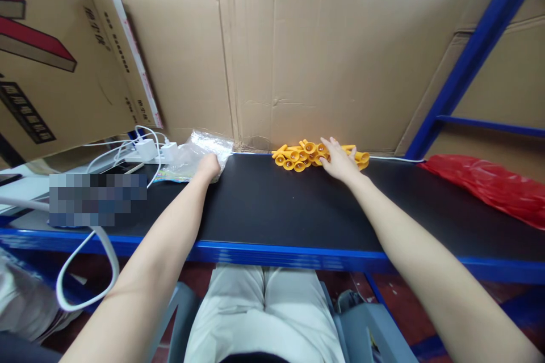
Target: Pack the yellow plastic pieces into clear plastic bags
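While the fingers of the right hand [342, 163] stood apart across a pile of yellow funnels [298, 157], the left hand [208, 168] was curled against a clear plastic bag [183, 157]; its fingertips were hidden, so whether they gripped it could not be told. The funnels lay bunched at the back of a black tabletop [276, 204], to the right of the clear plastic bag, many with their open ends facing the front. White chargers [146, 150] stood on that bag's other side, and a red plastic bag [489, 184] lay toward the far right. Behind the pile rose a cardboard sheet [340, 68], while a blue rail [289, 254] edged the tabletop before the person's pale trousers [264, 317].
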Tool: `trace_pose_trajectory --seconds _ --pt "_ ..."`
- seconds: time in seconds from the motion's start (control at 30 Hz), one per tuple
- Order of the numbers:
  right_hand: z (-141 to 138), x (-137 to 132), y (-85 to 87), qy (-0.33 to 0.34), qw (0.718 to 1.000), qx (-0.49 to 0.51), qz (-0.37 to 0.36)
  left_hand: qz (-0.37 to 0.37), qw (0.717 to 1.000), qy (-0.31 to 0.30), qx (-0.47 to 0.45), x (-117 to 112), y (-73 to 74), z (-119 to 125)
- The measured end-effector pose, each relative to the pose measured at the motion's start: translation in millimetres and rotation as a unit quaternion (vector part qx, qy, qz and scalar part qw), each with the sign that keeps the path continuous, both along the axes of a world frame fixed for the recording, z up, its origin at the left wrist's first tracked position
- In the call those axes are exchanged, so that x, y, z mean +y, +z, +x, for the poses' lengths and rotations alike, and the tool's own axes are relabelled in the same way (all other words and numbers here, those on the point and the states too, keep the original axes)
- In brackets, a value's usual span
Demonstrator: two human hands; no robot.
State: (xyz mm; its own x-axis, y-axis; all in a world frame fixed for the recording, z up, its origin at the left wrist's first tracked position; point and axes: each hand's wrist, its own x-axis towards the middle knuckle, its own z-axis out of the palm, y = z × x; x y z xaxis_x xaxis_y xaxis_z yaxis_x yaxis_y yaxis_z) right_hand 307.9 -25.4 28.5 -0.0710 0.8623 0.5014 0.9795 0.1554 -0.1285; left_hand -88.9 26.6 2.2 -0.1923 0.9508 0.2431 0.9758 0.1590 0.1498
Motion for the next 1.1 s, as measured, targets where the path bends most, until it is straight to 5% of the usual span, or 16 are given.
trace_pose_trajectory --seconds 0.27,0.63,1.1 --pt "3.7 6.3 -7.2 -0.002 0.999 -0.007 0.043 -0.022 0.999 0.004 -0.034 -14.9 9.9 8.4" --pt "-7.2 8.3 -7.3 -0.016 0.994 -0.034 0.106 -0.026 0.999 -0.030 0.035 -23.9 18.0 20.6" --pt "-3.4 20.2 -10.1 -0.025 0.995 0.040 0.089 0.192 0.980 -0.040 0.034 -50.1 55.3 37.5"
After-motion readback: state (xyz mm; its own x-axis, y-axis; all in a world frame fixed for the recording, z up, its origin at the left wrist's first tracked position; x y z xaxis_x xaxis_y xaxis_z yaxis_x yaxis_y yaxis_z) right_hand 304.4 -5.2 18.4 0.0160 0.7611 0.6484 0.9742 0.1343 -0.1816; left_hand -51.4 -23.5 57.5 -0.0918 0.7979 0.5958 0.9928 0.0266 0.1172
